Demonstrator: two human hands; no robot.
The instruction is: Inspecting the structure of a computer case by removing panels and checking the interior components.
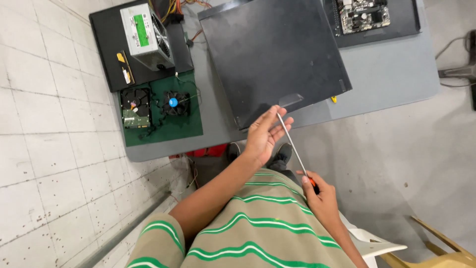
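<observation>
My right hand [319, 197] grips the orange handle of a long screwdriver [293, 147], whose thin metal shaft slants up and to the left. My left hand [264, 135] is open, palm up, with its fingertips touching the shaft near the tip. Both hands are held just below the near edge of a dark computer case panel [272, 52] lying flat on the grey table [391, 74]. My green-striped beige shirt fills the bottom of the view.
On the table's left lie a grey power supply [146, 34] on a black mat, and a hard drive [135, 106] and cooler fan [174, 103] on a green mat. A motherboard [363, 15] sits at top right. A yellow chair [436, 255] stands at bottom right.
</observation>
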